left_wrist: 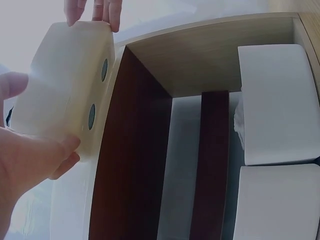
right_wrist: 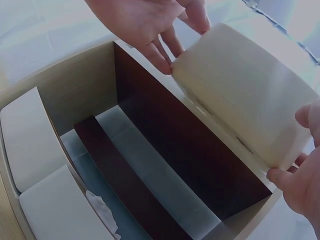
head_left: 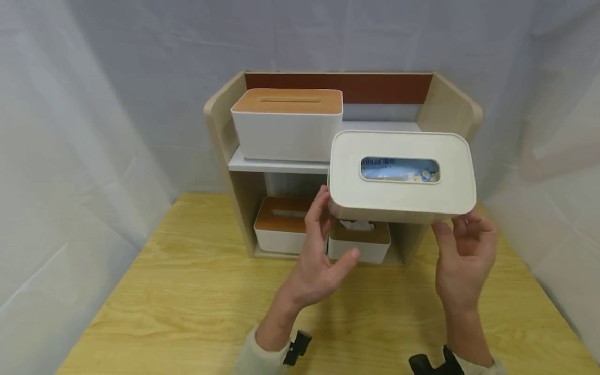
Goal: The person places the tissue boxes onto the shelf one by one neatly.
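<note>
A cream tissue box [head_left: 400,200] with an oval window, blue printed packaging showing through it, is raised before the upper right of a two-tier shelf [head_left: 220,125]. My left hand [head_left: 319,263] holds its left end, fingers along the side and thumb spread away below. At the other end, my right hand [head_left: 466,258] grips the lower corner with thumb and bent fingers. Two dark oval holes [left_wrist: 91,116] show on the box in the left wrist view. The right wrist view shows the right hand [right_wrist: 302,185] with fingertips under the box's near end.
A white tissue box with a wood-coloured lid [head_left: 288,127] stands upper left on the shelf. Below are another such box [head_left: 286,240] and a smaller one [head_left: 358,250] with tissue poking out. The shelf stands on a wood-grain table [head_left: 187,291], with pale sheeting [head_left: 140,78] around it.
</note>
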{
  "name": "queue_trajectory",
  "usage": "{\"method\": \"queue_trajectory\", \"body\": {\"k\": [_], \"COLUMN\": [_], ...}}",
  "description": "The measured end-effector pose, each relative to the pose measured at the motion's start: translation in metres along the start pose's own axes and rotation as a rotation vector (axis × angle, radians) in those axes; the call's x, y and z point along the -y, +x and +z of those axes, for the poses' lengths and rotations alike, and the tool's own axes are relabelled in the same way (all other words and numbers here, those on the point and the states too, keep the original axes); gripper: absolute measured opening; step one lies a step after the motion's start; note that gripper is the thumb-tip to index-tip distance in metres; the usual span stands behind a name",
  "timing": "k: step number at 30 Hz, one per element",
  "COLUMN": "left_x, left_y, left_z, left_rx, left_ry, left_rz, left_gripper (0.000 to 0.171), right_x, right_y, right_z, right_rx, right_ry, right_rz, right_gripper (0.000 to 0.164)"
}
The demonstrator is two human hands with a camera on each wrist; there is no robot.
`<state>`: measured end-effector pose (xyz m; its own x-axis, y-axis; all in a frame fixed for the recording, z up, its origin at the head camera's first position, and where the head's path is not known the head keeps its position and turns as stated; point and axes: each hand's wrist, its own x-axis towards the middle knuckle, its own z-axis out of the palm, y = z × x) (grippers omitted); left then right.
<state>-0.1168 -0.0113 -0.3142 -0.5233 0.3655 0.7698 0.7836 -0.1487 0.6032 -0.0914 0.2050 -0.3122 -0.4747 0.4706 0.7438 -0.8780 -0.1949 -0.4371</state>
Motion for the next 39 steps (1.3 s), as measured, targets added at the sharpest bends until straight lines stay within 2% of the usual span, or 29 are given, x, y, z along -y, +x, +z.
{"method": "queue_trajectory", "body": {"k": [5,12,18,22,30,39], "left_x": [0.001,0.003,0.008,0.009,0.009,0.007], "left_y": [0.002,0.003,0.005,0.007,0.013,0.027], "left_z": [0.000,0.000,0.001,0.001,-0.003,-0.008], "left_rx": [0.034,0.078,0.097,0.097,0.100,0.095], "left_ry": [0.033,0.158,0.208,0.242,0.297,0.345], "left_rz": [0.026,0.044,0.045,0.045,0.020,0.030], "left_gripper": [0.099,0.102,0.101,0.103,0.103,0.100], "right_x": [0.000,0.000,0.000,0.000,0.002,0.003], "right_y": [0.003,0.004,0.004,0.004,0.004,0.011], "right_z": [-0.002,-0.001,-0.005,-0.008,-0.011,-0.016], "right_rx": [0.067,0.068,0.057,0.084,0.208,0.341], "right_ry": [0.047,0.059,0.008,-0.038,-0.177,-0.254], "right_rz": [-0.024,-0.030,-0.028,-0.030,0.014,0.028], "right_gripper": [0.043,0.048,0.054,0.059,0.071,0.086]}}
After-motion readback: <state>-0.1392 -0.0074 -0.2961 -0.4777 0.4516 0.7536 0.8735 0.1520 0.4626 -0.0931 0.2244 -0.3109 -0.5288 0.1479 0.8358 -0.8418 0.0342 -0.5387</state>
